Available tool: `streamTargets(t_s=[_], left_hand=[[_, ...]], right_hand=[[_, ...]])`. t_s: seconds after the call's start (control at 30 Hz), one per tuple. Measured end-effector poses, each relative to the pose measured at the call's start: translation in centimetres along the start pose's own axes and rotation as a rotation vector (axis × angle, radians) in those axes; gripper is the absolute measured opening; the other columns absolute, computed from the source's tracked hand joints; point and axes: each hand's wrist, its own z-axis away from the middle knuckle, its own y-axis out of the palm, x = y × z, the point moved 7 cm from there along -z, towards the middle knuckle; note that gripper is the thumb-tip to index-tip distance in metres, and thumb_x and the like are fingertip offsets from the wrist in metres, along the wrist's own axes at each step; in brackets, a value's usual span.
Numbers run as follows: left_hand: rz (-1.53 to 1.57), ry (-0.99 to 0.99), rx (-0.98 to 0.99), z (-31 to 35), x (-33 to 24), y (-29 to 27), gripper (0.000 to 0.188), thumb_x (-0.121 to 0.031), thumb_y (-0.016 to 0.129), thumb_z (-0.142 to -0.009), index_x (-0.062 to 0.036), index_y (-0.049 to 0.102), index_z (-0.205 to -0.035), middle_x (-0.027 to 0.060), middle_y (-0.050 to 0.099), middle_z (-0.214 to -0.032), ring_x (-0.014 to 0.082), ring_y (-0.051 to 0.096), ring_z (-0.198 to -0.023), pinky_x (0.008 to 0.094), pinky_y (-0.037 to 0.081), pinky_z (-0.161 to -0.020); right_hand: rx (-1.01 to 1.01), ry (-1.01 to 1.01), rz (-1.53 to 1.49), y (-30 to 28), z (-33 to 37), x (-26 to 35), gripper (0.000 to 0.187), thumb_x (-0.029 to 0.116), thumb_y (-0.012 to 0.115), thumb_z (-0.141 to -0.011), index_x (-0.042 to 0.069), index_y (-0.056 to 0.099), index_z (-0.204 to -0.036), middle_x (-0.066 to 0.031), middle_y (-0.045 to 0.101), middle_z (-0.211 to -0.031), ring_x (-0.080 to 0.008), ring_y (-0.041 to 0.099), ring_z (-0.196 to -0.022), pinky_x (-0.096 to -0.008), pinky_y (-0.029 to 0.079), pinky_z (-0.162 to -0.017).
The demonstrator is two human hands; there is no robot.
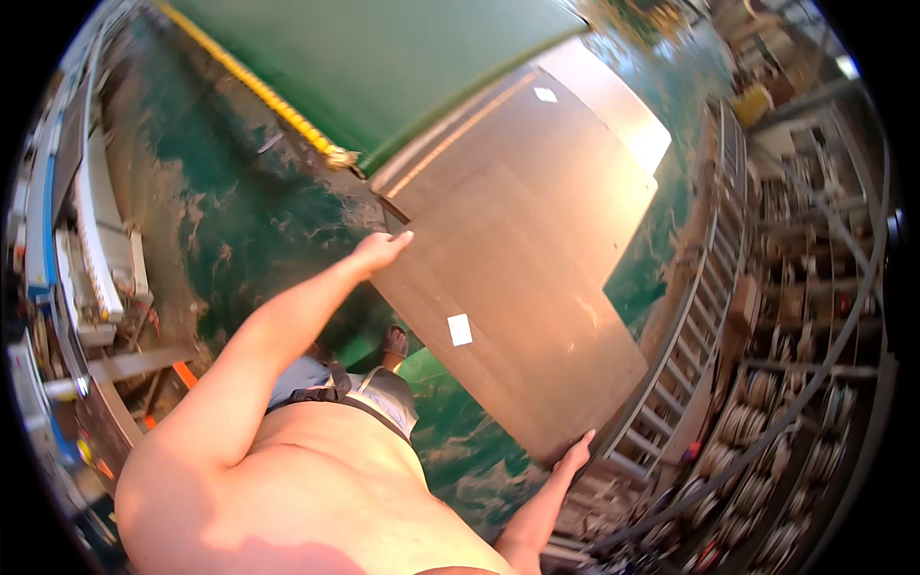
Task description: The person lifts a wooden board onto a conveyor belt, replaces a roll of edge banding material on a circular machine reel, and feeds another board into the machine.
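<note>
A large flat brown board (537, 316) lies in front of me, with a white label (460, 330) near its left edge. My left hand (383, 251) is closed on its left edge, the thumb on top and the other fingers hidden below. At the near right corner my right hand (577, 452) grips the same board, its fingers mostly underneath. Another brown panel (517, 134) with a white label (544, 94) lies just beyond, partly under or against the held board; which, I cannot tell. Past it a pale panel (613, 101) catches bright light.
A green surface (383, 67) with a yellow strip (249, 86) along its side stands ahead. On the right are a metal rail like a ladder (685, 355) and shelves of round parts (767, 412). A white and blue machine (96, 220) is on the left, over a worn green floor (230, 230).
</note>
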Motion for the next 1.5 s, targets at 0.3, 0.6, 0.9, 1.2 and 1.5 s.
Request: streamTargets(t_s=[0.3, 0.6, 0.9, 1.2, 1.5], left_hand=[[-0.023, -0.091, -0.507, 12.3, 7.0, -14.2, 0.066, -0.068, 0.039, -0.077, -0.0089, 0.068, -0.087, 0.0149, 0.065, -0.091, 0.0322, 0.060, -0.093, 0.0388, 0.045, -0.078], [0.521, -0.274, -1.211, 33.0, 34.2, -27.2, 0.064, -0.061, 0.041, -0.082, -0.0015, 0.064, -0.076, 0.0183, 0.063, -0.077, 0.0309, 0.061, -0.079, 0.0390, 0.044, -0.066], [0.921, -0.968, -1.625, 54.7, 52.2, -19.0, 0.073, -0.066, 0.033, -0.081, -0.0012, 0.064, -0.097, 0.0214, 0.062, -0.093, 0.0367, 0.057, -0.095, 0.0432, 0.042, -0.079], [1.522, -1.185, -1.792, 61.1, 52.6, -6.8, 0.075, -0.063, 0.040, -0.082, 0.0073, 0.062, -0.095, 0.0218, 0.062, -0.091, 0.0348, 0.058, -0.088, 0.0389, 0.043, -0.077], [1.764, -1.319, -2.197, 55.5, 48.7, -5.6, 0.079, -0.061, 0.045, -0.081, 0.0122, 0.055, -0.108, 0.0187, 0.060, -0.104, 0.0249, 0.057, -0.094, 0.0338, 0.043, -0.082]], right_hand=[[0.110, -0.158, -0.151, 4.4, 8.7, 3.3, 0.076, 0.060, 0.052, -0.079, -0.011, 0.058, -0.105, -0.0184, 0.058, -0.110, -0.0277, 0.056, -0.093, -0.0359, 0.045, -0.084], [0.730, -0.636, 0.077, 26.9, 31.0, 15.2, 0.068, 0.058, 0.049, -0.082, -0.006, 0.062, -0.099, -0.0131, 0.063, -0.087, -0.0206, 0.056, -0.073, -0.0329, 0.047, -0.064], [1.297, -1.364, 0.346, 44.1, 69.7, 16.9, 0.063, 0.051, 0.051, -0.085, -0.011, 0.060, -0.077, -0.0062, 0.053, -0.060, -0.0144, 0.044, -0.058, -0.0338, 0.041, -0.057], [1.602, -2.034, 0.721, 50.3, 102.6, 2.5, 0.069, 0.060, 0.049, -0.080, -0.008, 0.059, -0.073, -0.0209, 0.058, -0.061, -0.0263, 0.053, -0.059, -0.0399, 0.042, -0.062], [1.795, -2.341, 1.066, 55.7, 121.5, -11.5, 0.075, 0.067, 0.044, -0.076, -0.004, 0.064, -0.092, -0.0283, 0.060, -0.092, -0.0393, 0.057, -0.096, -0.0416, 0.043, -0.084]])
